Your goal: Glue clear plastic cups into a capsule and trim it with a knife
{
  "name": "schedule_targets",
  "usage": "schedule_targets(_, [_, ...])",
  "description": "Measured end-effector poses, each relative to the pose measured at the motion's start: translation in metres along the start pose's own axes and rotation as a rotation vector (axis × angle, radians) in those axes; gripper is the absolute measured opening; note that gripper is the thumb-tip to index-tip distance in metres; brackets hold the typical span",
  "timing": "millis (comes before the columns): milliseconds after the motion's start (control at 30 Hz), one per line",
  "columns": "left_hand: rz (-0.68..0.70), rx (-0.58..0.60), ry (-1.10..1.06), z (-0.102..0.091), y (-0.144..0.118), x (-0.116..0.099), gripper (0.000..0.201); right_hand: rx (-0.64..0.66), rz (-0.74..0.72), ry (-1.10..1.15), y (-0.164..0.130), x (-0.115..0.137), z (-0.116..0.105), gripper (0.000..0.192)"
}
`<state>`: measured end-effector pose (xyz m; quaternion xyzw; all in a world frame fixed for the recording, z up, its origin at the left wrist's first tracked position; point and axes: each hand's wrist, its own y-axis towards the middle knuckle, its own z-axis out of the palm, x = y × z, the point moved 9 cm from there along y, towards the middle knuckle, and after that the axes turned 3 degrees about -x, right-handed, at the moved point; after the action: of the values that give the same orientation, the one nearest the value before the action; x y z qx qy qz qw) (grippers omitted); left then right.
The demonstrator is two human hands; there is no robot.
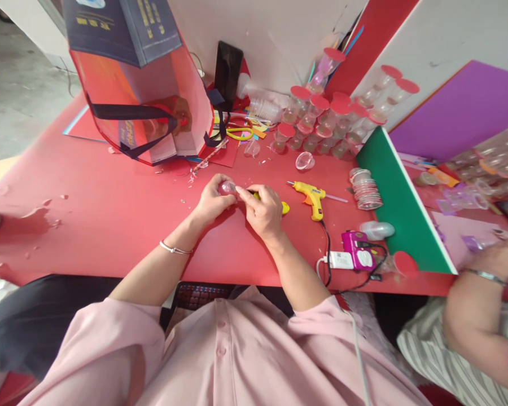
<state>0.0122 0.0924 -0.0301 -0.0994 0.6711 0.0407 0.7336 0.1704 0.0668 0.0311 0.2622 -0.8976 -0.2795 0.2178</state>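
The left hand [211, 198] grips a small clear cup [227, 188] with its fingers curled around it, held just above the middle of the red desk [110, 214]. The right hand [263, 211] is clenched on a yellow-handled tool [284, 207], its tip at the cup. A yellow glue gun [312, 197] lies nearby towards the right edge, while red-lidded jars [330, 121] crowd the far edge.

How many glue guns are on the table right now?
1. The yellow glue gun lies on the red table, just right of the right hand, its cord running toward the table's near edge. Clutter may hide others.
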Motion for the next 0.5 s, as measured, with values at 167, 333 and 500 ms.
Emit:
schedule_targets(167, [-0.023,-0.008,-0.049,0.0001,0.0004,0.0039,0.039,0.009,0.014,0.030,0.0007,-0.0046,0.0003,0.037])
schedule_targets(333, [0.015,-0.047,-0.059,-0.0035,0.0019,0.0031,0.044,0.039,-0.035,0.043,-0.0014,0.0041,0.0040,0.041])
schedule_targets(500, [0.011,0.012,-0.093,0.0004,0.0014,0.0027,0.039,0.025,-0.030,0.039,-0.0016,0.0035,0.0028,0.039])
